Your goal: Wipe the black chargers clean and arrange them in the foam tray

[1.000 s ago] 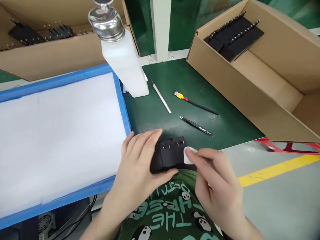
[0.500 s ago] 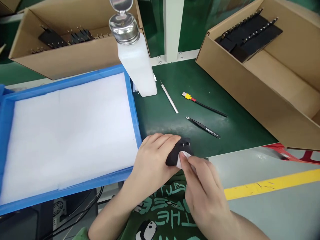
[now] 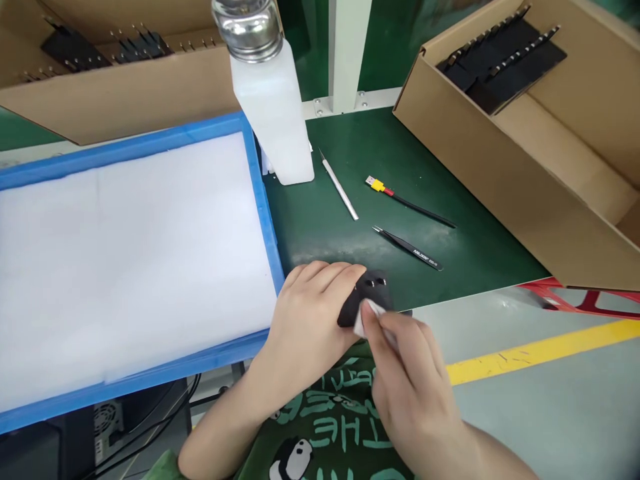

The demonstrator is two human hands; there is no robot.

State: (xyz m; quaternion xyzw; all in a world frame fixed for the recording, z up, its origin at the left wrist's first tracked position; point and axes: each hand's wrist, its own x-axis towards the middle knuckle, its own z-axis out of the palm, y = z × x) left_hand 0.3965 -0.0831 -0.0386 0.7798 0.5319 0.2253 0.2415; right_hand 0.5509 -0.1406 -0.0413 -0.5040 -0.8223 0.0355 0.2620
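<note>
My left hand (image 3: 315, 307) is wrapped round a black plastic part with metal pins (image 3: 373, 287), at the near edge of the green table; the palm hides much of it. Pinched between the thumb and fingers of my right hand (image 3: 415, 373) is a folded white wipe (image 3: 361, 325), pressed against the near side of the black part. Beyond my hands lie black tweezers (image 3: 407, 248), a short black cable with a yellow USB plug (image 3: 410, 205) and a silver craft knife (image 3: 339, 185).
A white dispenser bottle (image 3: 275, 113) with a metal top stands beside a blue tray (image 3: 273, 247) lined with white foam. Cardboard boxes at the back left (image 3: 150, 87) and right (image 3: 480, 153) hold black pinned parts. The table edge (image 3: 475, 293) runs along the right.
The whole view has shifted slightly, cutting off the bottle's lid. My left hand keeps hold of the black part, while the wipe in my right hand has moved a little against it.
</note>
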